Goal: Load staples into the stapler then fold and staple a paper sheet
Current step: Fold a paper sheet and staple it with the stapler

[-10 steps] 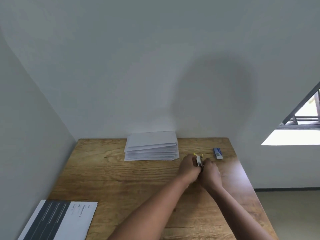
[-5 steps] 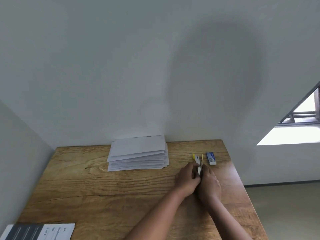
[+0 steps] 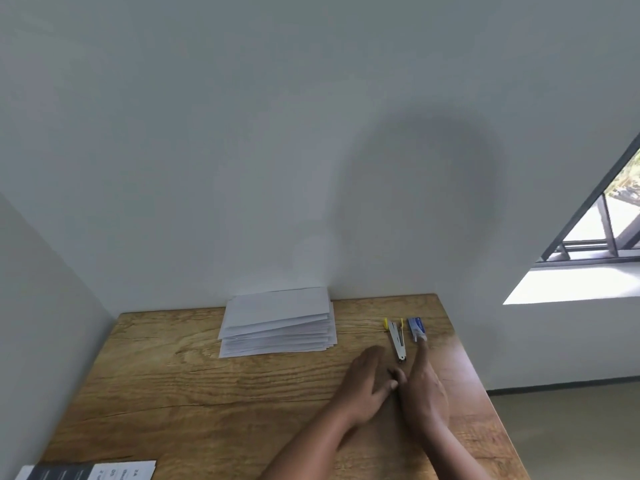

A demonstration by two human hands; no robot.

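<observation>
Both hands let go of stapler [image 3: 397, 339]: left hand [image 3: 370, 378] flat, fingers relaxed; right hand [image 3: 424, 386] empty, fingertip reaching staple box [image 3: 416, 328] at 1 o'clock. Stapler lies open on worktop [image 3: 214, 393]; paper stack [image 3: 278, 321] at 10 o'clock.

A wooden worktop [image 3: 207, 393] stands against the wall. On it lie a stack of white paper sheets [image 3: 278, 322] at the back, an opened stapler [image 3: 396, 337] with a small blue staple box [image 3: 416, 328] just beside it, and a printed leaflet [image 3: 90, 471] at the near left edge.
</observation>
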